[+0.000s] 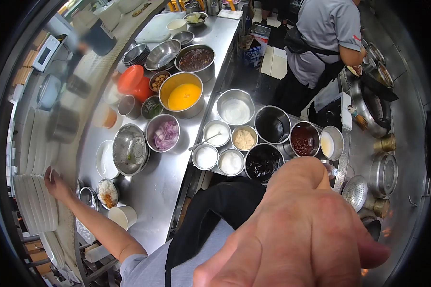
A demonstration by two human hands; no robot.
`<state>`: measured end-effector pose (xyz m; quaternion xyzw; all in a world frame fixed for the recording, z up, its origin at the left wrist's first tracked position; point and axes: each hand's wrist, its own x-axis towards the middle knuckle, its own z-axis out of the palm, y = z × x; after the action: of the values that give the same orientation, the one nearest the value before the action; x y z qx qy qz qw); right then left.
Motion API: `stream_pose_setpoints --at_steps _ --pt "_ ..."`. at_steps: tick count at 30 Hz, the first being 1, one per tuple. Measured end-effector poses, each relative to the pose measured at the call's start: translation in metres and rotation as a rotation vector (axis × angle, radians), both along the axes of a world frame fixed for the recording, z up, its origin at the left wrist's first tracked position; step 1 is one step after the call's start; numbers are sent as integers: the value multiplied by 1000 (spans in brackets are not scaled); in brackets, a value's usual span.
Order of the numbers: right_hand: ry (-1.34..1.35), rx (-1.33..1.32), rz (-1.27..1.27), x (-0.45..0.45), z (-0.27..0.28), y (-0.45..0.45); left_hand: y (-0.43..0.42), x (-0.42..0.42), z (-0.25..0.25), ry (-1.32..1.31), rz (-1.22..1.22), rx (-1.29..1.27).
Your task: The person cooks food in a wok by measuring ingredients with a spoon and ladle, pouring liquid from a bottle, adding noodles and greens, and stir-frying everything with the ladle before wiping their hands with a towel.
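Note:
My left hand (57,185) reaches to the far left, beside a stack of white plates (36,203). Its fingers are spread and hold nothing; whether the fingertips touch the plates is unclear. My right hand (297,225) looms very large close to the camera, back side showing, and its fingertips are hidden. A bowl of white rice with orange-brown topping (108,193) sits on the steel counter (151,201), right of my left hand. Near it stand an empty cream-coloured container (123,217) and a perforated steel bowl (130,149).
Metal pots hold yellow liquid (184,96), chopped purple onion (166,135) and dark sauce (264,161). Several seasoning containers cluster at centre. A co-worker in grey (321,40) stands at the upper right by the stove. A strainer (355,193) lies at the right.

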<state>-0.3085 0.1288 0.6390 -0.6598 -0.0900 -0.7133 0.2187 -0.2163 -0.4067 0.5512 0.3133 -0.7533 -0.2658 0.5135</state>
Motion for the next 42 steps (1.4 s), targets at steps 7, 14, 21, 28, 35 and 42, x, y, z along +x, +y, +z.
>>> stream_pose_setpoints --at_steps 7,14,21,28,35,42 --pt "1 7 8 -6 1 5 -1 -3 1 -38 32 34" --pt "-3 -2 41 -8 -1 6 -13 -3 -5 -44 45 -45" --pt "-17 -5 50 -10 -1 8 -12 -3 -4 -26 39 9" --pt "-30 3 33 -8 -4 9 -11 -3 -3 -34 24 -8" --pt "-38 21 34 -7 -3 3 -9 -3 -1 -56 38 -11" --pt "-72 51 41 -7 -5 -6 -19 -1 -4 -64 11 36"
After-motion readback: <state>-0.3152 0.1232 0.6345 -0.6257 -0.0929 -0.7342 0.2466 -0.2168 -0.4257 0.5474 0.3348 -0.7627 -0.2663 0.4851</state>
